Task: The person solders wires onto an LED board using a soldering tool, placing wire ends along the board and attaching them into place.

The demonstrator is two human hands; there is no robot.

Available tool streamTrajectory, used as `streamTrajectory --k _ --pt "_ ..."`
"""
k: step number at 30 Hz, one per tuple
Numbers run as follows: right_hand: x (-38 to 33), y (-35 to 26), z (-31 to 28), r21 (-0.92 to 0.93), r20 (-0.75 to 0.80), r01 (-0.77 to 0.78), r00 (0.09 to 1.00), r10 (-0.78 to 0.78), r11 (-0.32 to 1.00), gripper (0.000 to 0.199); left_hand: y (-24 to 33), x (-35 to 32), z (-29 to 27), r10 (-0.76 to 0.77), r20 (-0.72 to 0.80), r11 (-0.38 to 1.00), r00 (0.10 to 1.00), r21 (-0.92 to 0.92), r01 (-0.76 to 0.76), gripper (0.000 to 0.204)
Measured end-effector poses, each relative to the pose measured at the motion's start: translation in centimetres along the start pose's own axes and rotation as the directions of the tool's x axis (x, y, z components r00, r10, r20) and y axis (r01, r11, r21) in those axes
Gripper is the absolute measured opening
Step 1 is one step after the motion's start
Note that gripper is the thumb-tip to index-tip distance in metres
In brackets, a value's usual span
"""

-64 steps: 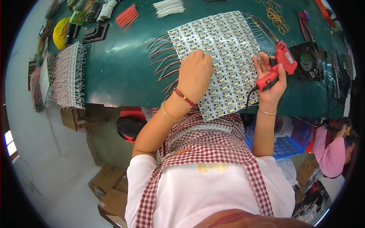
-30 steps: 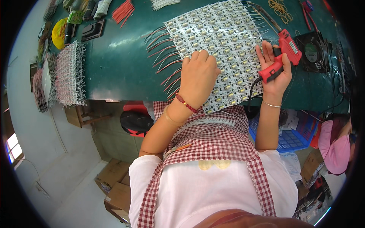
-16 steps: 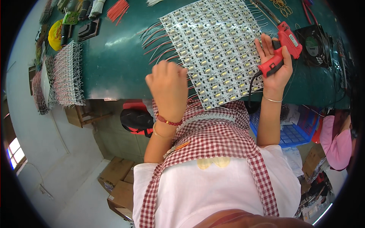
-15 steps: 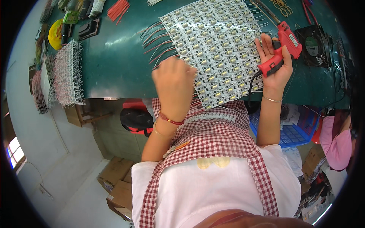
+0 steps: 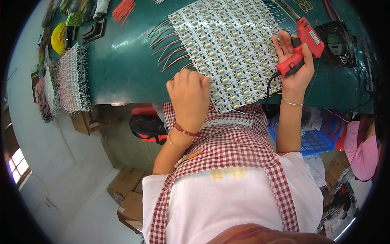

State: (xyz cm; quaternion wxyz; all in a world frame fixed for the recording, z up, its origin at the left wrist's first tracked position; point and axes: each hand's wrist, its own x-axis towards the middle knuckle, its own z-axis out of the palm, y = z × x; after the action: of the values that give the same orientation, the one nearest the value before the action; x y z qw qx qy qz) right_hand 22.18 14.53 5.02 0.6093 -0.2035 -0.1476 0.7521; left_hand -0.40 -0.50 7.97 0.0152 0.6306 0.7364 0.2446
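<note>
A large panel of LED circuit boards, joined in rows by white wires, lies aslant on the green table and reaches over its near edge. Red, white and black wire ends stick out from its left side. My left hand is closed, knuckles up, at the panel's lower left edge; what its curled fingers hold is hidden. In my right hand, palm up, rests a red soldering gun, its handle across the palm and its metal tip pointing away over the table. Its black cord hangs beside the panel.
A black fan stands right of the soldering gun. At the far left lie another wired bundle, a yellow roll and red wires. Below the table's right side sits a blue crate; a person's pink sleeve is beside it.
My left hand has turned slightly and shifted a little down and right, its fingers now sharper to see. The soldering gun stays in my right hand, almost unmoved.
</note>
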Motion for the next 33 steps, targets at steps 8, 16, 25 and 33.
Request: streamTrajectory --k 8,16,25,33 --pt "0.2 0.1 0.2 0.021 0.002 -0.016 1.0 0.016 1.0 0.033 0.1 0.1 -2.1 -0.185 -0.098 0.965 0.978 0.167 0.2 0.015" --pt "0.0 0.3 0.2 0.025 -0.008 -0.013 1.0 0.014 1.0 0.032 3.7 1.7 1.2 0.104 0.22 0.994 0.97 -0.06 -0.093 0.016" --pt "0.1 0.0 0.1 -0.033 0.001 0.002 1.0 -0.002 0.999 0.029 0.6 -3.1 -0.7 -0.127 0.032 0.992 0.991 -0.009 0.128 0.016" --pt "0.1 0.2 0.5 -0.033 -0.004 0.001 1.0 -0.001 0.999 0.029 3.3 -1.0 -0.2 0.069 0.044 0.986 0.997 -0.155 -0.061 0.016"
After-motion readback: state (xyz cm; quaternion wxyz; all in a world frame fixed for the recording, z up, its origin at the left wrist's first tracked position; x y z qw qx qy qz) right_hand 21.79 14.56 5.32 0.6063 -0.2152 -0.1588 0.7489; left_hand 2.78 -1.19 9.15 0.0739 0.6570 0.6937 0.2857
